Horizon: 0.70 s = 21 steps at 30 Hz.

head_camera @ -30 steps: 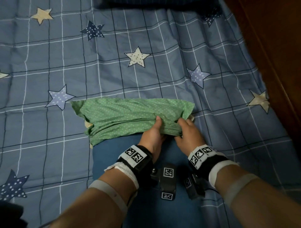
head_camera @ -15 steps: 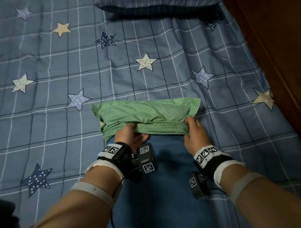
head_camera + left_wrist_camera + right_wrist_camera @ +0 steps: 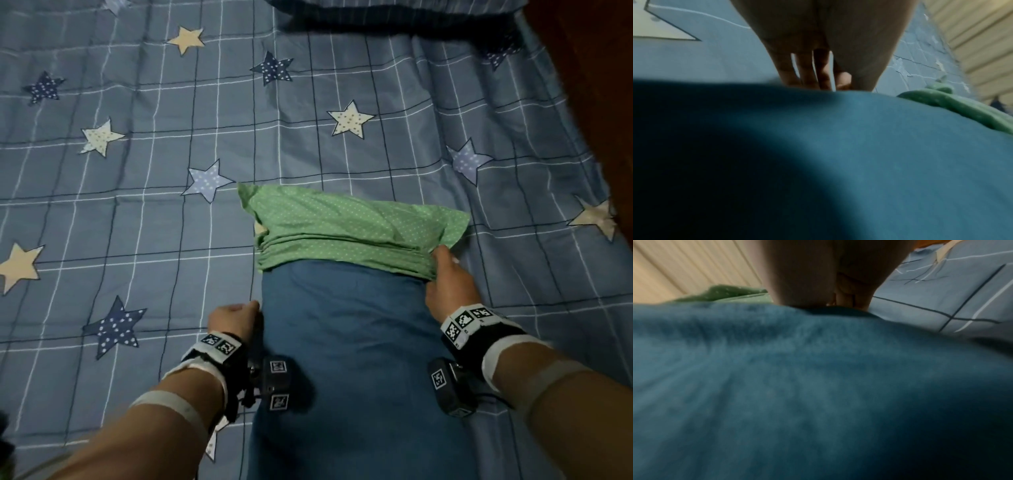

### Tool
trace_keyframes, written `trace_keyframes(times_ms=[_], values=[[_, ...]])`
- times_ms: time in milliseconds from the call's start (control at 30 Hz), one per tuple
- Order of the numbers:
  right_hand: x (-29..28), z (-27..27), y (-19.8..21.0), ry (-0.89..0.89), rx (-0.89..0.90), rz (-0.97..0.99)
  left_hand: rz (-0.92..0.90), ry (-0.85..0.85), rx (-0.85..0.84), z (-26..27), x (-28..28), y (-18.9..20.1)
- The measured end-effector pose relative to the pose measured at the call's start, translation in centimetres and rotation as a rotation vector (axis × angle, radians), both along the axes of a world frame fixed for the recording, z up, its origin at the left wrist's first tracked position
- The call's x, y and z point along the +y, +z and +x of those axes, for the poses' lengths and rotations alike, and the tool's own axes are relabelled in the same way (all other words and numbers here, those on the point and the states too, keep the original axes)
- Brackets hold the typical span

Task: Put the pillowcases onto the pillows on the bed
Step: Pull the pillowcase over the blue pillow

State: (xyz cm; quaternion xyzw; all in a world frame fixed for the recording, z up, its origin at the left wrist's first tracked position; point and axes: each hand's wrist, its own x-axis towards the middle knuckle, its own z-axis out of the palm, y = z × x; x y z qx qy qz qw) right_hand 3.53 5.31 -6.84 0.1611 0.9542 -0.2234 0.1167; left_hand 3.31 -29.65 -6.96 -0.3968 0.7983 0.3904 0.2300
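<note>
A green dotted pillowcase (image 3: 342, 233) is bunched over the far end of a plain blue pillow (image 3: 349, 359) that lies lengthwise on the bed. My right hand (image 3: 448, 281) grips the gathered hem at the pillowcase's right corner, thumb on top. My left hand (image 3: 236, 318) is off the pillowcase and sits against the pillow's left edge, nearer to me than the hem. In the left wrist view its fingers (image 3: 807, 71) run straight down beside the pillow (image 3: 859, 146), tips hidden, with the pillowcase (image 3: 962, 104) off to the right. The right wrist view shows the pillow (image 3: 797, 369) and the pillowcase (image 3: 731, 292).
The bed sheet (image 3: 137, 171) is blue with a white grid and stars. A dark striped pillow or cover (image 3: 394, 13) lies at the head of the bed. A dark wooden bed frame (image 3: 599, 102) runs along the right side.
My left hand has let go of the pillowcase hem and drawn back to the pillow's left edge. My right hand has slid along the hem to its right corner.
</note>
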Motion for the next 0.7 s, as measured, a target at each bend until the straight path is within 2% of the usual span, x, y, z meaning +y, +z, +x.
trace_keyframes(times_ms=[33, 133, 233, 300, 333, 400, 467, 500, 567, 700], values=[[-0.1, 0.1, -0.1, 0.001, -0.002, 0.007, 0.028, 0.026, 0.082, 0.3, -0.1, -0.3], [-1.0, 0.0, 0.4, -0.1, 0.009, -0.013, 0.286, 0.059, 0.352, -0.4, 0.8, 0.3], [-3.0, 0.1, 1.9, -0.166, 0.148, 0.142, 0.385, -0.086, 0.478, -1.9, 1.7, 0.9], [-5.5, 0.0, 3.9, -0.043, 0.254, 0.269, 0.304, -0.19, 0.489, -2.4, 1.8, 0.7], [-7.1, -0.1, 4.9, 0.057, 0.32, 0.267, 0.26, -0.239, 0.485, -2.4, 1.6, 0.5], [-10.3, -0.4, 6.3, 0.262, 0.392, 0.078, 0.211, -0.315, 0.474, -2.3, 1.4, 0.3], [-13.8, -0.5, 7.2, 0.403, 0.285, -0.228, 0.228, -0.341, 0.481, -2.0, 1.3, 0.3], [-15.4, -0.3, 7.5, 0.456, 0.195, -0.31, 0.244, -0.345, 0.484, -1.7, 1.2, 0.3], [-17.7, -0.1, 7.3, 0.534, 0.055, -0.259, 0.278, -0.385, 0.472, -0.8, 0.8, 0.0], [-18.5, 0.7, 5.8, 0.451, -0.018, -0.104, 0.394, -0.438, 0.41, 0.6, 0.3, 0.4]])
